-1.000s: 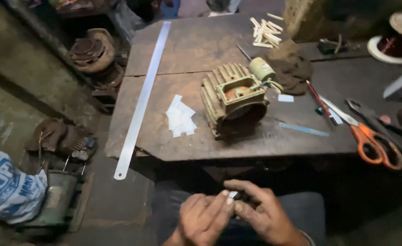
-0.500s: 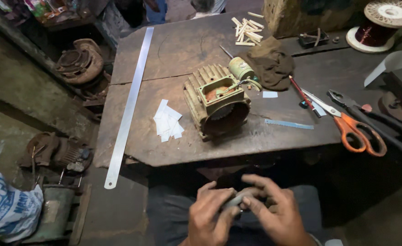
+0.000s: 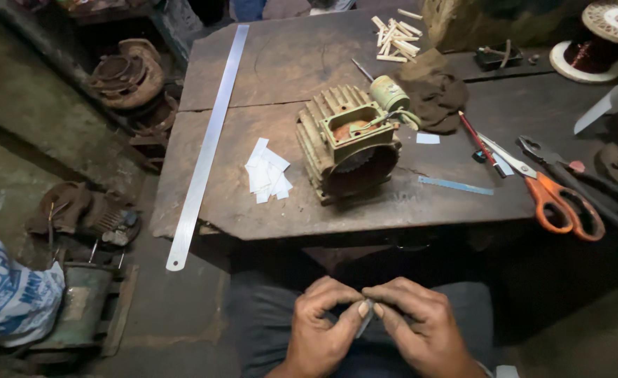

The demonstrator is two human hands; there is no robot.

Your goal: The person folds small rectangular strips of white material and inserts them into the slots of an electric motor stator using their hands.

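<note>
Hands pinch 1 small white paper slip (image 3: 365, 319) over the lap: left hand (image 3: 321, 329) and right hand (image 3: 421, 327) both clamped on it, folding apparently underway. Stack of cut slips (image 3: 267, 171) waits on the worktop (image 3: 267, 70) just beside the motor stator housing (image 3: 347, 143); none visibly inserted, so most work looks left.

printed white-blue sack (image 3: 8, 297), floor lower left

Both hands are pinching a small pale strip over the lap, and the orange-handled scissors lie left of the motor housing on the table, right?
Not quite. The head view shows the orange-handled scissors lying right of the motor housing, not left. The left hand and right hand do pinch the small pale strip.
</note>
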